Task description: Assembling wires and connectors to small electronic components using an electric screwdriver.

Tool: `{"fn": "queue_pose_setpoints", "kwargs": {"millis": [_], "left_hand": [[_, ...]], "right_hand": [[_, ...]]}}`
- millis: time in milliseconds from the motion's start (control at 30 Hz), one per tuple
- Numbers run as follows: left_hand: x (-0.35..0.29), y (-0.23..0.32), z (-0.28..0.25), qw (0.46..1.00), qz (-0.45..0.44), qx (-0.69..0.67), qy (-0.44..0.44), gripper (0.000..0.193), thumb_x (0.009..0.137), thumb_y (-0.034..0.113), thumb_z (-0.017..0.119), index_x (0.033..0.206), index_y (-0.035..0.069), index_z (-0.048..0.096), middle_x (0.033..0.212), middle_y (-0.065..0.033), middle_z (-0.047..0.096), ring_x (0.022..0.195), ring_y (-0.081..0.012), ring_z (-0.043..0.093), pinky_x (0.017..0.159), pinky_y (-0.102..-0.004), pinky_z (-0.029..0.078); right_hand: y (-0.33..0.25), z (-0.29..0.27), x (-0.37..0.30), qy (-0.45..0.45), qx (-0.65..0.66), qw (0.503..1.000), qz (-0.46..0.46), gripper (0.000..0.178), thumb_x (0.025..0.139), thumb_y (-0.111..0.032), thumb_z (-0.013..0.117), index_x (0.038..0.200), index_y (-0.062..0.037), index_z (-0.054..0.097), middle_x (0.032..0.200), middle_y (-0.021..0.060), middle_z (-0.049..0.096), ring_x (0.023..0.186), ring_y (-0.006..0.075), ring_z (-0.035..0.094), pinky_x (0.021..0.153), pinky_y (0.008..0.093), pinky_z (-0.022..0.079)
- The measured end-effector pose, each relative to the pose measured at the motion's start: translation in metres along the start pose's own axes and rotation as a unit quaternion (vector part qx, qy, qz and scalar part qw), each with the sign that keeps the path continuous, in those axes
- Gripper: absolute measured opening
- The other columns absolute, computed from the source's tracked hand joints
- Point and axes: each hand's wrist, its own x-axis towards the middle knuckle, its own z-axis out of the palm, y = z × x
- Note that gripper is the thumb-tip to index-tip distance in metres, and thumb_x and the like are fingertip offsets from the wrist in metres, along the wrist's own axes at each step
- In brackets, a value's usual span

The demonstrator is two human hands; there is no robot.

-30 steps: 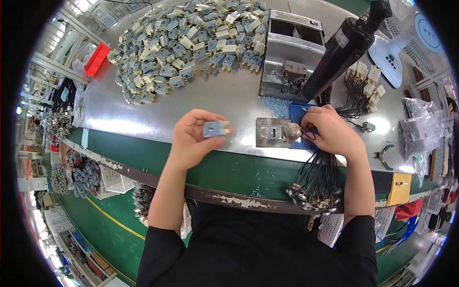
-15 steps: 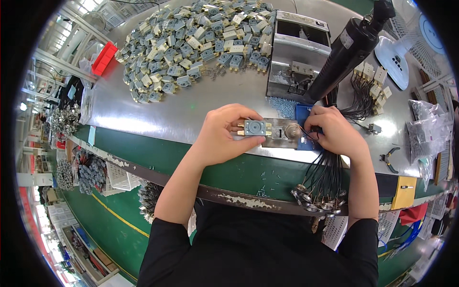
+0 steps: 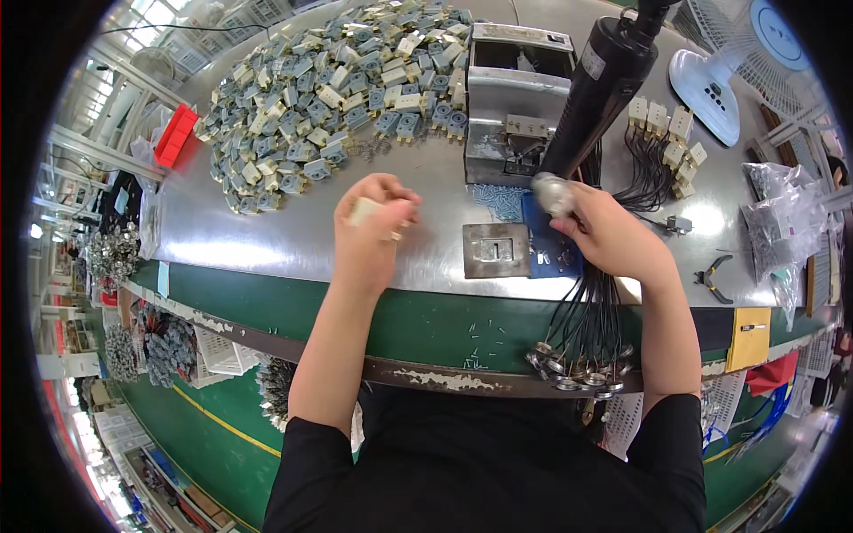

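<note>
My left hand (image 3: 373,233), blurred by motion, is closed round a small grey-and-cream plastic housing (image 3: 362,211), cream side showing, above the bare steel left of the metal plate. In my right hand (image 3: 609,226) is a round silvery metal part (image 3: 553,194), raised over the blue tray (image 3: 542,233) and near the black cylindrical tool (image 3: 604,89). Between the hands lies a flat metal plate (image 3: 480,258) with a slot in its middle. Loose bluish screws (image 3: 499,201) lie behind it, beside the tray.
A large heap of similar housings (image 3: 355,98) covers the back left. Behind the screws stands a metal machine (image 3: 498,107). Black-cabled round metal parts (image 3: 577,366) hang over the front edge. To the right are pliers (image 3: 713,278), cabled cream housings (image 3: 662,120) and a fan (image 3: 711,98).
My left hand has carried the housing leftward off the plate and turned it. The right hand has lifted the round metal part from the plate. The whole view has shifted slightly.
</note>
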Motion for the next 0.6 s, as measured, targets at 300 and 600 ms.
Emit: {"fn": "queue_pose_setpoints", "kwargs": {"millis": [300, 600], "left_hand": [[-0.011, -0.016, 0.048, 0.717, 0.248, 0.612, -0.225, 0.065, 0.058, 0.054, 0.098, 0.071, 0.008, 0.054, 0.064, -0.0027, 0.056, 0.062, -0.0201, 0.064, 0.063, -0.0366, 0.051], [-0.018, -0.04, 0.029, 0.756, 0.282, 0.554, -0.203, 0.047, 0.064, 0.037, 0.099, 0.08, 0.006, 0.067, 0.081, -0.0063, 0.07, 0.06, -0.0202, 0.061, 0.056, -0.0319, 0.048]], "right_hand": [[-0.007, -0.004, -0.005, 0.06, 0.084, 0.994, -0.028, 0.009, 0.093, 0.001, 0.067, 0.097, 0.0019, 0.059, 0.081, 0.0143, 0.061, 0.074, 0.028, 0.057, 0.07, 0.038, 0.048], [-0.005, -0.008, -0.004, 0.053, 0.081, 0.994, -0.048, 0.008, 0.089, 0.007, 0.069, 0.093, 0.0043, 0.063, 0.081, 0.014, 0.066, 0.072, 0.0239, 0.061, 0.07, 0.0351, 0.051]]}}
